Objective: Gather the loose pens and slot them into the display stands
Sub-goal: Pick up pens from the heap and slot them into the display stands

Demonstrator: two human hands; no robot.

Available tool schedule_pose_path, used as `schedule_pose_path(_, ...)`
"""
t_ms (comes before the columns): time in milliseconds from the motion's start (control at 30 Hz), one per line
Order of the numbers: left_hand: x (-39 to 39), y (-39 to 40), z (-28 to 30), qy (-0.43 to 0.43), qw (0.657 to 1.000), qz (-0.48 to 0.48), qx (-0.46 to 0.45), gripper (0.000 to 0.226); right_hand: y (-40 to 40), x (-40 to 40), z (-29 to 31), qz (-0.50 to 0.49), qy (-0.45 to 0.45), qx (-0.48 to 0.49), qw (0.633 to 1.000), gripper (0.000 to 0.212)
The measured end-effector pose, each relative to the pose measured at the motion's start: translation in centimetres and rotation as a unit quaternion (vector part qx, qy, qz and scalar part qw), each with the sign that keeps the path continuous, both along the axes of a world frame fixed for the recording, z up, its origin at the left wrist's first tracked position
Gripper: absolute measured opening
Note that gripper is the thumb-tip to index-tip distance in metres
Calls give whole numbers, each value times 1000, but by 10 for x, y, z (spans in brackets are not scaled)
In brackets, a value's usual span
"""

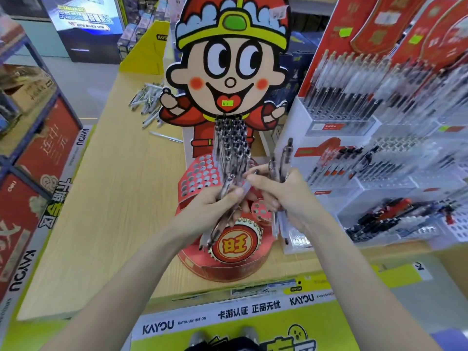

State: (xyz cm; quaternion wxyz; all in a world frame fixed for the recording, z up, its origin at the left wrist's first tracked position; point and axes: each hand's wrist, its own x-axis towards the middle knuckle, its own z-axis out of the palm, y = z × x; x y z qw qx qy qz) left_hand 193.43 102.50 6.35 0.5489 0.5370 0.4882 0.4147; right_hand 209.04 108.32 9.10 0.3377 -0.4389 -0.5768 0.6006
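Left hand [215,201] curled round a fistful of pens [225,188]; right hand [281,196] grips a second bunch [283,160], thumb and forefinger reaching across to pinch one from the left. Hands nearly touching above the red display stand [200,178]. Pens look light, stiff, slick plastic; best pinched mid-barrel, one at a time. More loose pens [149,102] lie on the wooden table [114,198] behind the cartoon cutout [228,59]. Motion blur hides pen count; stand's front holes blocked by hands.
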Motion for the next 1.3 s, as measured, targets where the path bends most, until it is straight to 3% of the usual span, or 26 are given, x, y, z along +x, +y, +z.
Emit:
schedule_pose_path(133, -6, -1, -4, -27, 999, 2, -30, 26, 11, 25, 2, -87, 91, -18, 992, 10)
schedule_pose_path(200, -1, 1, -5, 13, 999, 16, -24, 24, 10, 30, 1, -85, 54, -21, 995, 21)
schedule_pose_path(333, 14, 7, -2, 92, 992, 74, 32, 16, 10, 36, -7, -109, 21, -49, 993, 18)
schedule_pose_path(433, 12, 9, -4, 23, 986, 162, 22, 13, 13, 50, -10, -111, 53, -72, 990, 15)
schedule_pose_path(500, 11, 11, -3, -54, 977, 205, 5, 9, 10, 57, -14, -65, -1, -92, 994, 10)
schedule_pose_path(567, 13, 12, 0, -60, 976, 208, 12, 7, 3, 60, -17, -14, -126, -76, 989, 8)
schedule_pose_path(633, 15, 15, 3, -20, 982, 189, 21, 3, 0, 57, -13, -5, -170, -38, 985, 4)
schedule_pose_path(767, 25, 20, 3, 28, 987, 158, 32, 5, 3, 44, -3, 34, -100, -6, 994, 12)
schedule_pose_path(867, 31, 23, 3, 48, 986, 154, 49, 6, 8, 37, -6, 47, -136, 50, 988, 9)
schedule_pose_path(1000, 23, 22, -10, 254, 943, 187, 103, 13, 27, 56, -20, -29, -247, 144, 958, 28)
schedule_pose_path(1100, 13, 18, -28, 315, 924, 207, 59, 20, 40, 62, -38, -44, -333, 228, 914, 19)
schedule_pose_path(1200, 14, 16, -40, 330, 932, 151, -9, 25, 45, 54, -49, -35, -342, 271, 899, 11)
schedule_pose_path(1300, 19, 17, -40, 371, 922, 109, -19, 26, 51, 49, -45, -5, -380, 280, 882, 11)
